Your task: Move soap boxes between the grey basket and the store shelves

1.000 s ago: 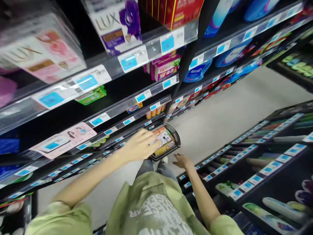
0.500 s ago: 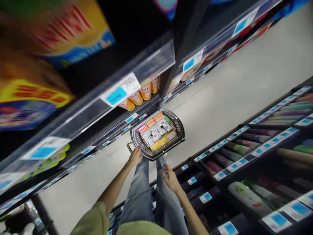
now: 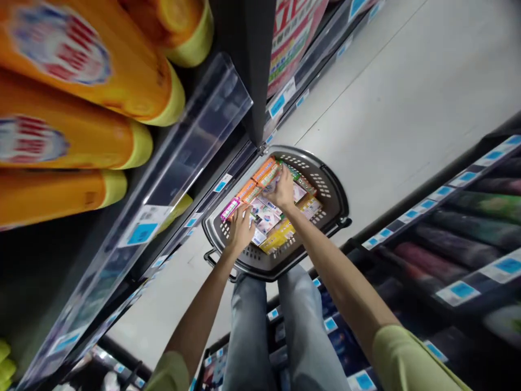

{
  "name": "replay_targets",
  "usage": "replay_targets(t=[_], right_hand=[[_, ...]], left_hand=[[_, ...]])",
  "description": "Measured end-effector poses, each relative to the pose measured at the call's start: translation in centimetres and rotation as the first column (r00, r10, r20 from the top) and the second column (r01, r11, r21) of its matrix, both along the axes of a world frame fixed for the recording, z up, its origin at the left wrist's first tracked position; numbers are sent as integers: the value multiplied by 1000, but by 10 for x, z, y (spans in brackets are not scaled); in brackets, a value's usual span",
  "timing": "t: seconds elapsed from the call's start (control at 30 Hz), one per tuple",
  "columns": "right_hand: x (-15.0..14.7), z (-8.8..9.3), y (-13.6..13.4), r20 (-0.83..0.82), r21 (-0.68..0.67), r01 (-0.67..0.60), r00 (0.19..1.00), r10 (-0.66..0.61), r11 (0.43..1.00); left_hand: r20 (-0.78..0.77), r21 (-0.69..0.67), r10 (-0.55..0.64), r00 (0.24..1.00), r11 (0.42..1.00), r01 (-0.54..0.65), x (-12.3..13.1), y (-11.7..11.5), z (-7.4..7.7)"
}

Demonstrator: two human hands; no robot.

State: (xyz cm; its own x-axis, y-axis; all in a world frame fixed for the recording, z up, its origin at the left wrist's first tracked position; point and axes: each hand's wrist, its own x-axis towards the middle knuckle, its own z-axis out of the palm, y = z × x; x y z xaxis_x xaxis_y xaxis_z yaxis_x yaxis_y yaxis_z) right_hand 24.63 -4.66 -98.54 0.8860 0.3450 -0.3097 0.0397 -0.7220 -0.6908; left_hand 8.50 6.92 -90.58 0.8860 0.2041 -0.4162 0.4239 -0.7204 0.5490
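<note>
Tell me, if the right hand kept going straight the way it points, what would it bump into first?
Probably the orange boxes in the basket; the right hand already seems to touch them.

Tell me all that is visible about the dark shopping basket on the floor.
The basket is dark grey, looks like plastic, and has a rounded oval shape with rows of small holes in its walls. A handle lies folded down along its near rim. It stands upright on the pale floor between two shelf rows, just in front of the person's knees. Many small colourful boxes fill its bottom: orange, pink, yellow and white ones. The left hand and the right hand both reach inside and rest on the boxes.
</note>
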Motion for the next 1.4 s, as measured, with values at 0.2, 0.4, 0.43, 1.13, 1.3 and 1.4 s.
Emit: replay_targets(t=[0.2,0.4,0.43,1.13,1.3,1.4], right_hand=[[9,-29,14,103,34,7,995,-10,999],[-29,48,-32,173,287,-39,985,-11,957],[-38,66,-38,130,329,-99,990,59,939],[31,-59,21,98,180,4,995,-22,984],[32,-59,26,102,190,31,993,-51,981],[28,-55,29,90,130,50,994,-62,990]], left_hand=[[145,-303,317,937,916,-263,-8,-30,-8],[-486,-672,732,477,36,-739,10,-30,-4],[-607,-677,639,473,-104,-729,13,-26,-2],[-773,-531,448,450,-67,-845,-90,11,41],[-772,-529,485,411,-131,-839,-85,1,44],[-754,-552,507,418,-145,-821,-80,-5,47]])
